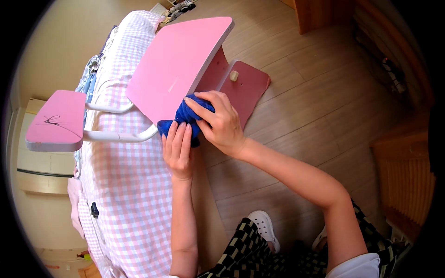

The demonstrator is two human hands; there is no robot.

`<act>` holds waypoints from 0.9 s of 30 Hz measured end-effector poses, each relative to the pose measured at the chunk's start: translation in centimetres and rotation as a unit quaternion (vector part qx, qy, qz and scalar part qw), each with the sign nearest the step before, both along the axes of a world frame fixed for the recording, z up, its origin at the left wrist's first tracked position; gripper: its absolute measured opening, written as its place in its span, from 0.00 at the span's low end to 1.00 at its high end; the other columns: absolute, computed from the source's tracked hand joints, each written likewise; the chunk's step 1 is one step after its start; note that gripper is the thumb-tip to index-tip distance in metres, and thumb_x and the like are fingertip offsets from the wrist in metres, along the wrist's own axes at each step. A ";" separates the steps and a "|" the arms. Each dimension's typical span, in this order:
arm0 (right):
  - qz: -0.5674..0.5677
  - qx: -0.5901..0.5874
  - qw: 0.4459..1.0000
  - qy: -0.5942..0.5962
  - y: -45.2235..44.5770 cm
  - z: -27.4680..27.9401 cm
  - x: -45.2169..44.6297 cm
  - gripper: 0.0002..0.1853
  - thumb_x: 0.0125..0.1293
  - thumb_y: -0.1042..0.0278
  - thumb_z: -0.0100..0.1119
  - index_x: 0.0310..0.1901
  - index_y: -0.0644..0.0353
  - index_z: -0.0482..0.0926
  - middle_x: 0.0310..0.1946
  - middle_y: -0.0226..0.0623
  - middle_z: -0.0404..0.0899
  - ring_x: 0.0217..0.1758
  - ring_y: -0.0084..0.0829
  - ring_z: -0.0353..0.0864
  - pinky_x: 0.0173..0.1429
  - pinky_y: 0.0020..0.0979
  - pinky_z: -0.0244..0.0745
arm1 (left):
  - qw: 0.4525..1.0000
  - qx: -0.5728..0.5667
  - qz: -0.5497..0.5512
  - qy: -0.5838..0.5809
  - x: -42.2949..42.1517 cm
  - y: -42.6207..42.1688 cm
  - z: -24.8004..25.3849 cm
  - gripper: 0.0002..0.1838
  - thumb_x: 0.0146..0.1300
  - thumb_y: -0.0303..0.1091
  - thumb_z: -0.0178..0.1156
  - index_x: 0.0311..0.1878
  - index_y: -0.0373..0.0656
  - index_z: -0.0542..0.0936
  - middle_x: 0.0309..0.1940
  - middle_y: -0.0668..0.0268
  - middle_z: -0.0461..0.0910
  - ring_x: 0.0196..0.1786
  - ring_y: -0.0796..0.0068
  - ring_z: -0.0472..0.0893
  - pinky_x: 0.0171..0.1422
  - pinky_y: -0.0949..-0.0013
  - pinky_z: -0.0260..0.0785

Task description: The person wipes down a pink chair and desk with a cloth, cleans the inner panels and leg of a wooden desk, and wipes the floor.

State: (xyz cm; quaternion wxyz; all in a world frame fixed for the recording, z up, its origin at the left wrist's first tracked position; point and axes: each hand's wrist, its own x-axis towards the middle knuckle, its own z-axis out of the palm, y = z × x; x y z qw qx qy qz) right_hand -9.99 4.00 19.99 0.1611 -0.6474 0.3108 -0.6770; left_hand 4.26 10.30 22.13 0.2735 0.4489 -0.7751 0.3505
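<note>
A pink chair (178, 60) with white tube supports stands against the bed, its small backrest (60, 118) out to the left with a dark scribble-like mark on it. My right hand (220, 120) grips a blue cloth (197, 106) at the near edge of the large pink panel. Lower on the same bunched cloth, the fingers of my left hand (178, 150) press its other end near the bend of a white tube. The cloth hides the panel's near corner. A pale knob (234, 76) sticks out of the lower pink board (245, 90).
The bed (134, 199) with a checked pink and white cover runs along the left, a small black object (94, 210) on it. Wooden floor (296, 116) spreads to the right, toward brown wooden furniture (403, 167). My white clog (265, 229) is below.
</note>
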 end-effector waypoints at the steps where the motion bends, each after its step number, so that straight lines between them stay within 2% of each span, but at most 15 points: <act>1: -0.004 -0.002 1.000 -0.003 -0.2 0.0 -0.1 0.21 0.55 0.76 0.58 0.53 0.55 0.80 0.49 0.38 0.74 0.53 0.42 0.74 0.52 0.39 0.75 | 1.000 0.003 0.000 -0.008 -0.2 -0.1 0.2 0.15 0.59 0.22 0.56 0.49 0.39 0.84 0.49 0.60 0.83 0.57 0.58 0.80 0.63 0.54 0.67; 5: -0.013 0.006 1.000 -0.011 -1.3 0.0 -0.4 0.22 0.54 0.77 0.58 0.53 0.55 0.80 0.48 0.38 0.74 0.52 0.42 0.74 0.51 0.39 0.75 | 0.998 0.029 0.043 -0.046 -1.8 -0.5 1.5 0.15 0.62 0.20 0.54 0.49 0.41 0.83 0.50 0.62 0.82 0.58 0.58 0.79 0.64 0.54 0.66; 7: -0.013 0.027 0.999 -0.034 -1.8 0.1 -0.6 0.22 0.54 0.77 0.58 0.53 0.55 0.80 0.47 0.37 0.74 0.53 0.42 0.73 0.51 0.40 0.74 | 0.996 0.037 0.068 -0.048 -2.5 -1.2 1.7 0.15 0.63 0.22 0.54 0.50 0.44 0.83 0.50 0.65 0.83 0.58 0.63 0.80 0.64 0.56 0.66; 17: -0.035 0.028 0.999 -0.030 -4.3 0.1 -1.8 0.21 0.55 0.77 0.57 0.53 0.55 0.80 0.48 0.38 0.74 0.54 0.42 0.71 0.56 0.40 0.72 | 0.995 0.035 0.063 -0.064 -5.1 -3.9 2.8 0.14 0.59 0.23 0.57 0.49 0.42 0.83 0.48 0.65 0.83 0.57 0.66 0.81 0.58 0.60 0.70; 24: -0.048 0.040 0.998 -0.030 -6.0 0.1 -2.8 0.21 0.55 0.76 0.57 0.53 0.52 0.81 0.48 0.37 0.74 0.54 0.42 0.72 0.52 0.40 0.74 | 0.997 0.048 0.034 -0.057 -6.1 -5.7 3.4 0.14 0.58 0.24 0.57 0.48 0.41 0.82 0.49 0.65 0.82 0.58 0.65 0.80 0.58 0.59 0.71; 27: -0.051 0.051 0.997 -0.031 -6.7 0.1 -3.3 0.21 0.56 0.76 0.57 0.53 0.52 0.81 0.49 0.37 0.74 0.54 0.42 0.72 0.51 0.40 0.75 | 0.997 0.059 0.025 -0.053 -6.5 -6.6 3.5 0.18 0.55 0.18 0.56 0.50 0.41 0.82 0.49 0.63 0.82 0.58 0.61 0.80 0.60 0.58 0.70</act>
